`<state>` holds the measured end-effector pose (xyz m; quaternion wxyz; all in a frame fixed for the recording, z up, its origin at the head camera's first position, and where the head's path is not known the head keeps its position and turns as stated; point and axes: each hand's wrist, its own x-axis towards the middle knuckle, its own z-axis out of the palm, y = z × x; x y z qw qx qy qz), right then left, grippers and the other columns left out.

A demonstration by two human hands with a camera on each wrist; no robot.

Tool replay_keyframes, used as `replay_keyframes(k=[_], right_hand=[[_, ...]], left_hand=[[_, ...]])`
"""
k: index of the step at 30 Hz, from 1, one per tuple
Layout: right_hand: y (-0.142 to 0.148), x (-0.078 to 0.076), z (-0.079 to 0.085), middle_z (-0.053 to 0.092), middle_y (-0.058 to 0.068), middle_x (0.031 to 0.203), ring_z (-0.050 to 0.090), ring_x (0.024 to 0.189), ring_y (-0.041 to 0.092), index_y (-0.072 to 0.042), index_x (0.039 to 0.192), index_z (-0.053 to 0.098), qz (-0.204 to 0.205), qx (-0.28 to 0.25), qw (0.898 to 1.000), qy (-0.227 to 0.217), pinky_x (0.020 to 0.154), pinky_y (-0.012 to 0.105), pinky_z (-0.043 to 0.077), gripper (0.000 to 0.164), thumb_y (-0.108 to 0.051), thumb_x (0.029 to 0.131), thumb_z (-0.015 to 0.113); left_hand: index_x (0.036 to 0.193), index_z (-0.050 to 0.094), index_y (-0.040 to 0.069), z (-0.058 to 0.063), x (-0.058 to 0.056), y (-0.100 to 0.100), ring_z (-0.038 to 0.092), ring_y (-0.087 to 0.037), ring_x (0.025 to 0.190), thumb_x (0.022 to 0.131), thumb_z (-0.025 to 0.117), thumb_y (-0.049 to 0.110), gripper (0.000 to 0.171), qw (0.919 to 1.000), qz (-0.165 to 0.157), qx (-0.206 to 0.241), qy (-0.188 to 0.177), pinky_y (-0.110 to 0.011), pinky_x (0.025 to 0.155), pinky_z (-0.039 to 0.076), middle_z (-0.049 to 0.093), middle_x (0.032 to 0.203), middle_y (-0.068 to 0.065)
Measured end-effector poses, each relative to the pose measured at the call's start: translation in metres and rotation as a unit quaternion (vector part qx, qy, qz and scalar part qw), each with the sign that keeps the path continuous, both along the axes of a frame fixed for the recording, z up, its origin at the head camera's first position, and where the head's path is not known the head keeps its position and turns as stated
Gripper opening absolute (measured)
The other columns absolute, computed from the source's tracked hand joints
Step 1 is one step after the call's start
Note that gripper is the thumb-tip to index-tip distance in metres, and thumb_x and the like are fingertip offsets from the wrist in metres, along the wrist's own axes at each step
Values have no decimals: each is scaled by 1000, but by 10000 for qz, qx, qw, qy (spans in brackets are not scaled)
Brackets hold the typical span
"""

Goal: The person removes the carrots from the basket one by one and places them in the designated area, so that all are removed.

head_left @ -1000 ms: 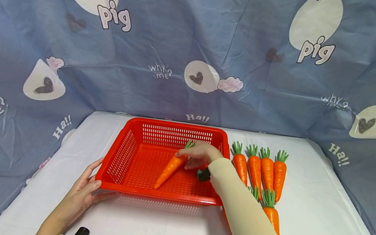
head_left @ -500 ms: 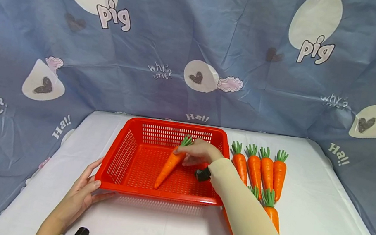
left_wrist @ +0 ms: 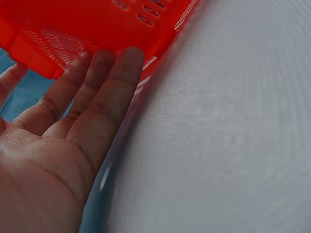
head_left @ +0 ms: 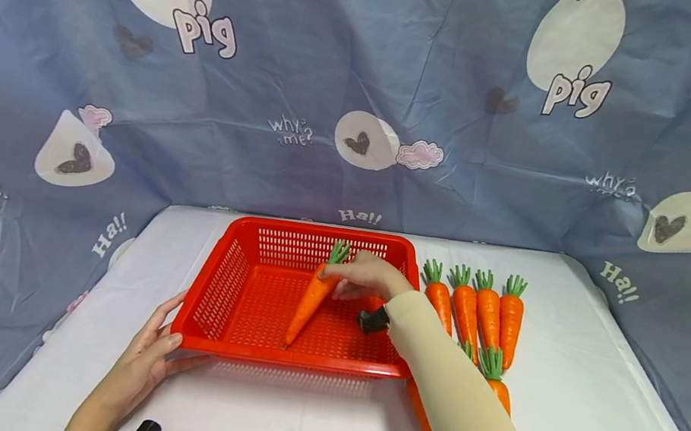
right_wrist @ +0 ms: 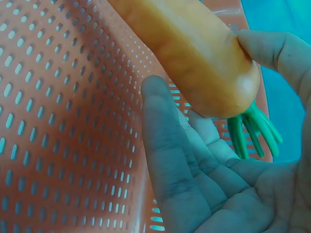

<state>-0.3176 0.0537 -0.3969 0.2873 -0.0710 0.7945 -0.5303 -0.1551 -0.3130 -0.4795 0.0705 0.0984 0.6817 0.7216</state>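
In the head view, a red perforated plastic basket [head_left: 252, 352] stands on the table. My right hand [head_left: 363, 274] is over its inside and pinches a carrot [head_left: 309, 303] near the leafy end, the tip pointing down toward the basket's front. The right wrist view shows the thumb against the orange carrot [right_wrist: 204, 58], with the fingers [right_wrist: 158, 111] on its other side and the green stems [right_wrist: 252, 128] by the palm. My left hand [head_left: 136, 360] rests at the basket's front left corner, thumb at the rim. Its nearly straight fingers [left_wrist: 104, 107] touch the outer wall in the left wrist view.
Right of the basket lie several carrots [head_left: 509, 325] in a row, with more [head_left: 498, 389] in front, partly hidden by my right sleeve [head_left: 459, 397]. A white cloth [head_left: 595, 414] covers the table. A blue printed curtain [head_left: 270, 171] hangs behind.
The right hand has shifted slightly left and raised the carrot's leafy end, so it stands a little steeper while its tip stays near the same spot. The left hand has stayed at the corner.
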Motion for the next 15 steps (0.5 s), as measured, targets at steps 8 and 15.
replay_keyframes(k=[8, 15], right_hand=[[2, -4, 3, 63, 0, 60, 70, 65, 11, -5, 79, 70, -135, -214, 9997, -14, 75, 26, 64, 29, -29, 93, 79], [3, -4, 8, 66, 2, 62, 76, 73, 14, -3, 84, 73, -134, -181, 9994, 254, 98, 44, 64, 30, -31, 94, 76]], left_hand=[[173, 13, 26, -1, 0, 0, 66, -6, 131, 113, 43, 13, 67, 10000, -35, 62, 24, -34, 100, 62, 57, 149, 10], [173, 15, 28, 0, -1, 2, 66, -6, 131, 113, 44, 16, 67, 9999, 123, -63, -28, -33, 98, 62, 55, 150, 11]])
